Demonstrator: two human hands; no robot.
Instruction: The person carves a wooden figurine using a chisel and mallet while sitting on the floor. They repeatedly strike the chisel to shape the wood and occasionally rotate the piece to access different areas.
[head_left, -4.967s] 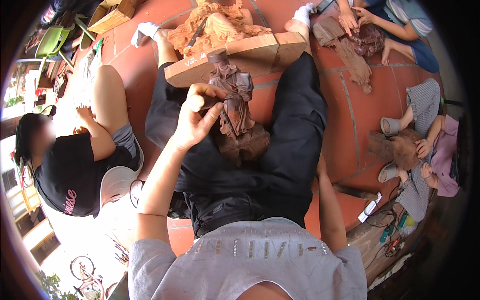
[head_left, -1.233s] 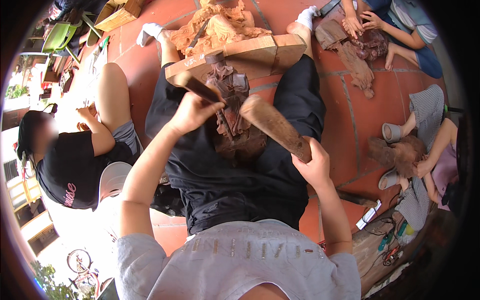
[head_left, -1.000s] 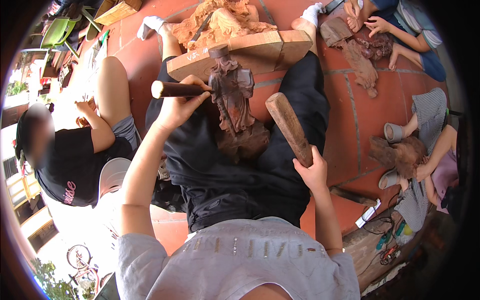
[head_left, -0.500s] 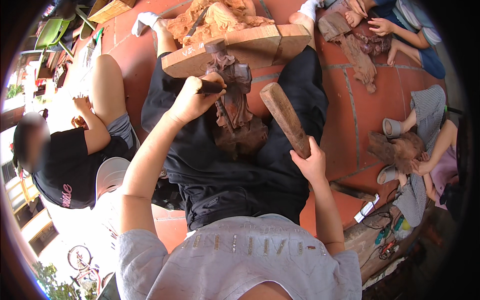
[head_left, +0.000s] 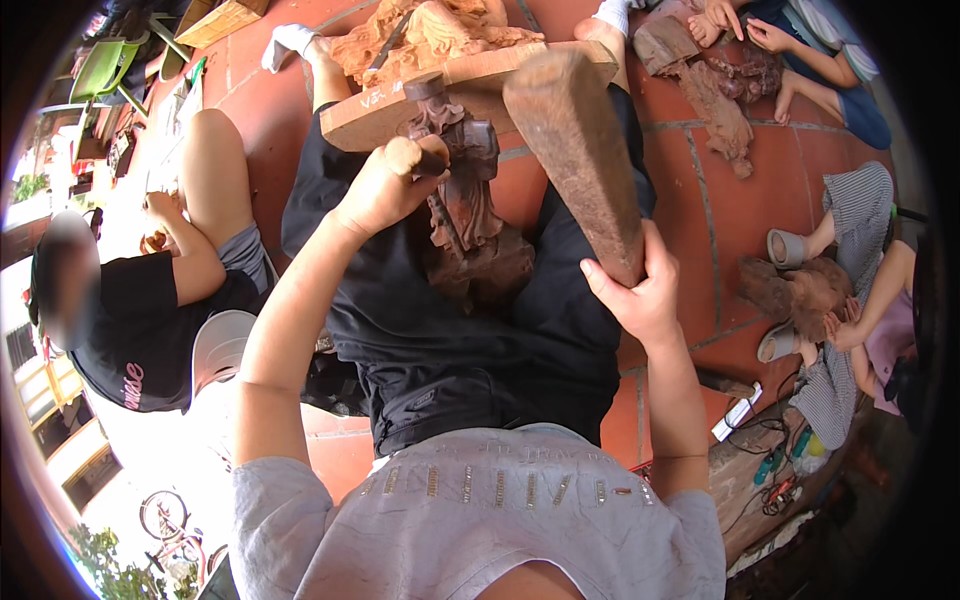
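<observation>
Between my legs stands a dark brown carved wooden figure, upright on a rough wider base. My left hand is closed around the handle of a chisel beside the upper part of the figure; I cannot make out where its tip rests. In my right hand, the fingers wrap the narrow end of a worn wooden mallet. The mallet is raised over my right thigh, its thick end toward the figure but apart from the chisel.
Beyond the figure, a thick wooden slab lies near an orange-brown carving. People sit at left and right, some with dark wood carvings. A power strip and cables lie at the right on red floor tiles.
My right hand has lifted the mallet, which now looks larger and closer. My left hand stays by the figure, with the chisel handle tilted a little differently.
</observation>
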